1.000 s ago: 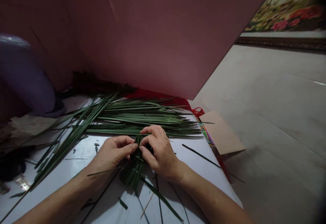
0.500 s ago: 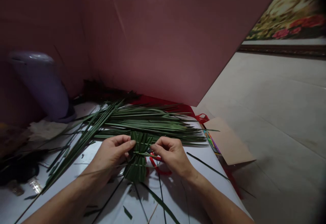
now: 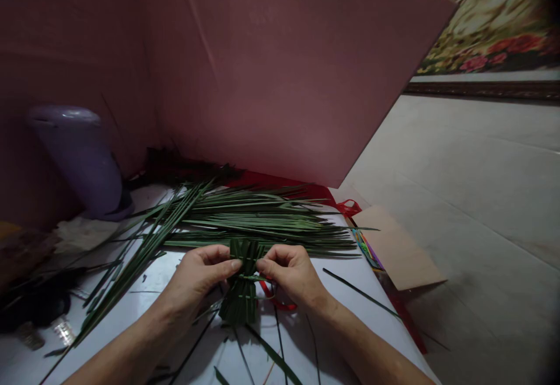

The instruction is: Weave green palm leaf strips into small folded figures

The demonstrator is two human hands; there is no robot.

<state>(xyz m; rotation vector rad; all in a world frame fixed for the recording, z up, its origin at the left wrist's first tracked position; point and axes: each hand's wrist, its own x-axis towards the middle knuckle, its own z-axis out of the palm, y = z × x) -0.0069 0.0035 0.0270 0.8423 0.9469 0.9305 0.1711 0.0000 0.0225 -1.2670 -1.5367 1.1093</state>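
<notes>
Between both hands is a small woven piece of dark green leaf strips (image 3: 238, 303), pinched narrow at the middle and fanned out above and below. My left hand (image 3: 205, 269) grips its left edge near the top, thumb in front. On the opposite edge, the thumb and fingertips of my right hand (image 3: 289, 268) pinch the piece just above its waist. Thin strip ends stick out sideways at the waist. Red-handled scissors (image 3: 286, 305) lie on the table behind and below my right hand, partly hidden.
A pile of long green leaf strips (image 3: 262, 216) covers the back of the white table (image 3: 359, 303). Loose strips and scraps lie in front. A purple container (image 3: 83, 163) and crumpled tissue (image 3: 85, 234) stand left. Beyond the right edge is a cardboard flap (image 3: 398, 251).
The woven piece and both hands sit slightly lower in view, as does the whole scene. My right hand has come closer to the left one, its fingertips now against the piece's edge.
</notes>
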